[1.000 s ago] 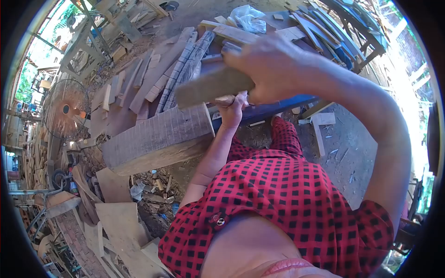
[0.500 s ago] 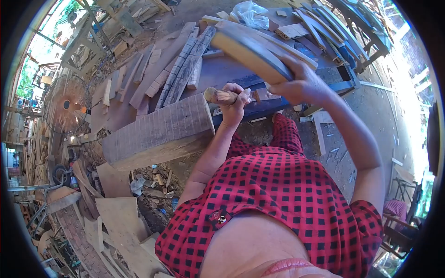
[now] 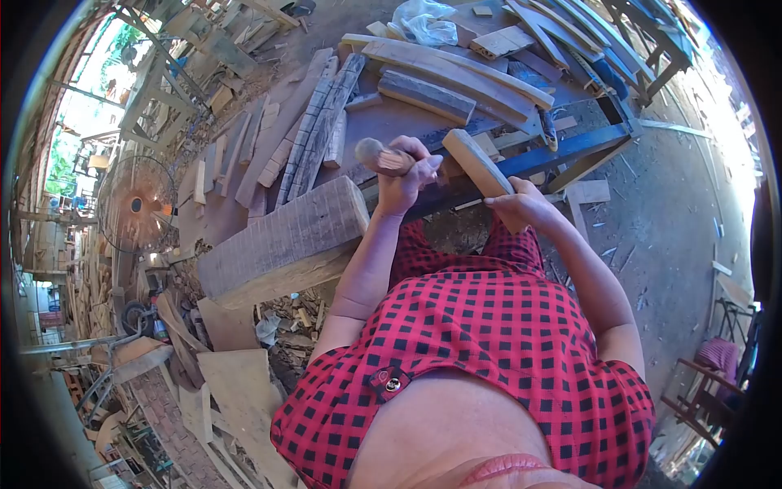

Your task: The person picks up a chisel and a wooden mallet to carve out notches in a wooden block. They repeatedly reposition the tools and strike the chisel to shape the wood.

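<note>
My left hand (image 3: 405,181) is closed round the wooden handle of a chisel (image 3: 379,156). The handle's worn round end points up toward me, and its blade is hidden below the fist. In my right hand (image 3: 525,205) is a thick wooden block (image 3: 479,165), gripped at its near end. The block's far end points up and left, a short way right of my left hand, not touching the chisel. Under both hands lies a dark wooden workpiece (image 3: 521,167), partly covered by them. A big squared timber beam (image 3: 285,236) lies just left of my left forearm.
Cut boards (image 3: 326,122) lie on the low work surface ahead. More planks (image 3: 456,69) and a clear plastic bag (image 3: 425,23) are at the back. A fan (image 3: 137,204) stands at left. Scrap wood (image 3: 240,383) litters the lower left, and a chair (image 3: 705,391) stands at right.
My right hand has brought the wooden block down and toward my body, from raised above the work to beside my left hand. My left hand keeps its grip on the chisel, nearly in place.
</note>
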Demonstrator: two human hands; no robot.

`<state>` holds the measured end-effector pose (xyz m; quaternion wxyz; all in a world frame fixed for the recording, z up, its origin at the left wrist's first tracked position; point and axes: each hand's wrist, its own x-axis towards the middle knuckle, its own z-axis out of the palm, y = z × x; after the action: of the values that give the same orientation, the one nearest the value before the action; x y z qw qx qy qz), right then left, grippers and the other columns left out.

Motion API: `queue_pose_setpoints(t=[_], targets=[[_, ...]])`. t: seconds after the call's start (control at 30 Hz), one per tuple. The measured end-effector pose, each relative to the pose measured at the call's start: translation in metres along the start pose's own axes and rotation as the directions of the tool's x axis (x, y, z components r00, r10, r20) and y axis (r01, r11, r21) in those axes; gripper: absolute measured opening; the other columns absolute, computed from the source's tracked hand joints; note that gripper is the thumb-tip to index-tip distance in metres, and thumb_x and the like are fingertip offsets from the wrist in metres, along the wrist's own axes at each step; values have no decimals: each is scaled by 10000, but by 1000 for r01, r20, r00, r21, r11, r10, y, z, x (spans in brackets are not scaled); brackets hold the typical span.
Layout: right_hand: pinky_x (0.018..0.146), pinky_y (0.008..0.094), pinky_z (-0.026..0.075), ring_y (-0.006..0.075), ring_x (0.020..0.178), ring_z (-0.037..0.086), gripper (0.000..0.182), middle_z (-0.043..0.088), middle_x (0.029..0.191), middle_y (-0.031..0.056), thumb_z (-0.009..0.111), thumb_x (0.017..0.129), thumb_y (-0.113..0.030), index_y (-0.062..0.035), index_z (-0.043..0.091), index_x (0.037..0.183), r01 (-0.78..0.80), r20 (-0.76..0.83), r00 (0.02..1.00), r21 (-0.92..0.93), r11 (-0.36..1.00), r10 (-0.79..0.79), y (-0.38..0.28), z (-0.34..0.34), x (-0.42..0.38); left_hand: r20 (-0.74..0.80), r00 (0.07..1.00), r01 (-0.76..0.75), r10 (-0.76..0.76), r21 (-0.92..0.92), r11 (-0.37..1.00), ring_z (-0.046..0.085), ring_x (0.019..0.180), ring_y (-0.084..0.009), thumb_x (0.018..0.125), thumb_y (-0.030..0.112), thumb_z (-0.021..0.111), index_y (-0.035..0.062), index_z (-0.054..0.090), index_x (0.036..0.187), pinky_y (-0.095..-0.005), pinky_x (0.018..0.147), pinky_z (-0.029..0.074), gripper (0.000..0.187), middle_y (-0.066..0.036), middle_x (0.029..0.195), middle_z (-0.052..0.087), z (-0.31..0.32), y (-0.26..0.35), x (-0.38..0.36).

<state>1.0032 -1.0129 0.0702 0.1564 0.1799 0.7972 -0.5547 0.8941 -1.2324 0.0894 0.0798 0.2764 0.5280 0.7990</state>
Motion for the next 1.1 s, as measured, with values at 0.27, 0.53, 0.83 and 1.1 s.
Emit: queue_pose_setpoints(t=[0.27, 0.53, 0.83, 1.1], targets=[[822, 317, 463, 196, 898, 613, 565, 639, 968, 142, 756, 735, -314, 63, 558, 1106, -3, 41, 999, 8, 1000, 2, 1, -3, 1, -97, 993, -60, 65, 48, 997, 538, 559, -71, 783, 50, 698, 64, 512, 737, -211, 498, 435, 192, -1, 657, 539, 16, -12, 8], [793, 312, 466, 179, 865, 603, 527, 636, 943, 119, 750, 743, -279, 59, 560, 1100, 3, 51, 999, 65, 998, -7, 4, -7, 0, -66, 998, 7, 10, 255, 967, 502, 511, -60, 789, 26, 675, 70, 496, 744, -207, 473, 410, 189, 7, 644, 523, 37, -9, 16], [735, 279, 448, 121, 824, 561, 451, 600, 895, 38, 735, 712, -214, -7, 580, 1082, 693, -502, 711, 384, 610, -492, -105, -65, -88, -11, 1000, 0, 3, 307, 952, 497, 625, -14, 777, -20, 686, 50, 565, 772, -197, 565, 442, 140, 55, 707, 547, 52, -26, 24], [528, 241, 413, 102, 631, 525, 586, 569, 818, 29, 736, 701, -190, -13, 522, 1217, 494, -259, 654, -566, 660, -711, -116, -81, -91, 70, 998, -31, 6, 356, 934, 506, 684, -26, 772, 2, 702, 15, 594, 867, -218, 611, 464, 144, 44, 763, 586, 64, -28, 22]])
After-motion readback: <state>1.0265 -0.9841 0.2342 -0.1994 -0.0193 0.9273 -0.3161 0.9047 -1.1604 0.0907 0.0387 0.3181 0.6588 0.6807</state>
